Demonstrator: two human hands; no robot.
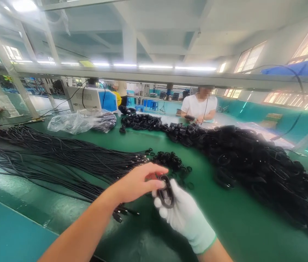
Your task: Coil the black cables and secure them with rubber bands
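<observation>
A coiled black cable point(168, 199) sits in my right hand point(181, 213), which wears a white glove with its fingers wrapped round the coil from below. My left hand point(144, 182), bare, reaches in from the left and pinches the coil's upper end, thumb on its near side. Part of the coil is hidden by my fingers. Just beyond my hands lies a small heap of black bands point(167, 160). To the left, long straight black cables point(69, 151) lie in a bundle, some plug ends point(118, 217) showing under my left wrist.
A big pile of coiled black cables point(247, 160) runs along the right and back of the green table point(143, 140). Clear plastic bags point(72, 122) lie at the back left, near a white and blue machine point(94, 98). A person point(199, 105) in white works opposite.
</observation>
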